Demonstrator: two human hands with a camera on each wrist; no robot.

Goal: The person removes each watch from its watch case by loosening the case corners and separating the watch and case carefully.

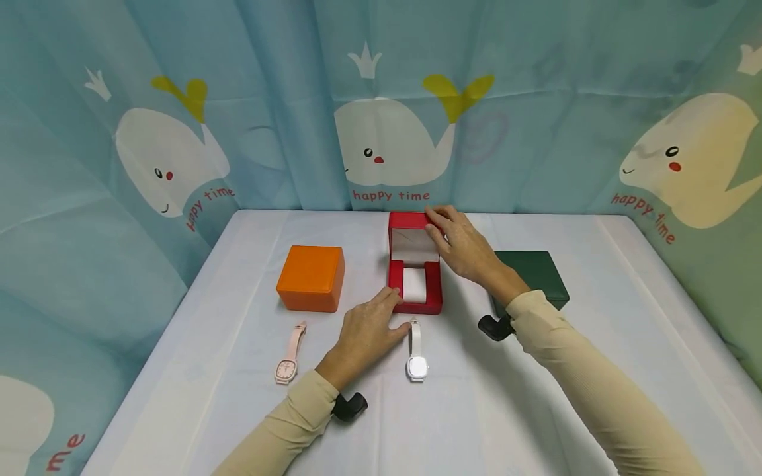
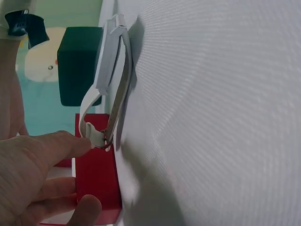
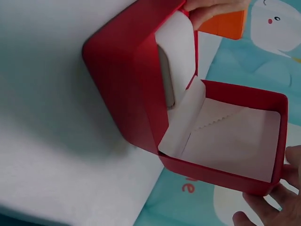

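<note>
A red watch box (image 1: pixel 433 291) stands with its lid raised, showing a white cushion (image 1: pixel 414 285) inside. My right hand (image 1: pixel 461 244) holds the lid (image 3: pixel 221 172) at its upper right corner. At the box's front left, my left hand (image 1: pixel 366 334) grips the wall, its fingers over the rim. The left thumb is right by the strap end of a white watch (image 1: pixel 418 367), which lies on the table in front of the box. In the left wrist view, that watch's strap (image 2: pixel 121 96) is buckled into a loop.
On the left stands a closed orange box (image 1: pixel 309 277), with a pink watch (image 1: pixel 287 369) lying in front of it. A dark green box (image 1: pixel 530 274) sits at the right, partly behind my right forearm. A whale-print curtain (image 1: pixel 286 132) borders the white table (image 1: pixel 238 396).
</note>
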